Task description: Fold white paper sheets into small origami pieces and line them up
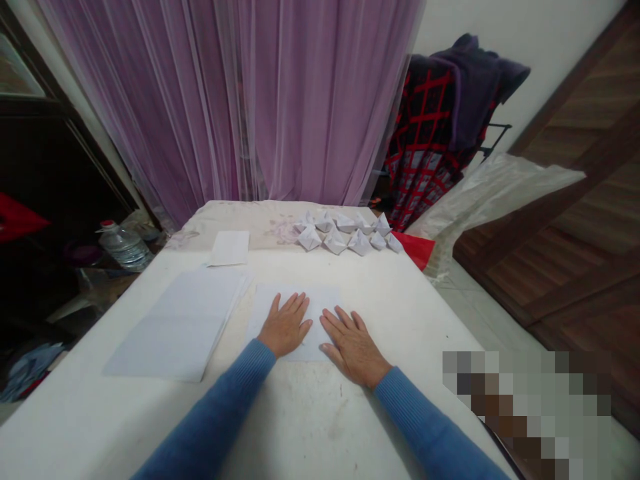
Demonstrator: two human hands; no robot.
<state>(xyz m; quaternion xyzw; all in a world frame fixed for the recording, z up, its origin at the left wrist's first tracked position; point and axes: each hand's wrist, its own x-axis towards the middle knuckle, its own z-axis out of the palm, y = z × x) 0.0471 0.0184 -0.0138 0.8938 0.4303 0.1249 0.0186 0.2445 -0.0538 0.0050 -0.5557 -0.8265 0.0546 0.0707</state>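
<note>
A single sheet of white paper lies flat on the white table in front of me. My left hand rests palm down on its left part, fingers spread and pointing away. On its right side lies my right hand, also palm down with the fingers apart. Neither hand grips anything. A stack of large white sheets is to the left of my left hand. Behind that stack sits a smaller white paper pile. Several folded white paper shapes stand in two rows at the back right.
The white table has a flowered cover at its far end. Purple curtains hang behind it. On the floor at left stands a large plastic bottle. Draped cloths, a red item and clear plastic sheeting are at right.
</note>
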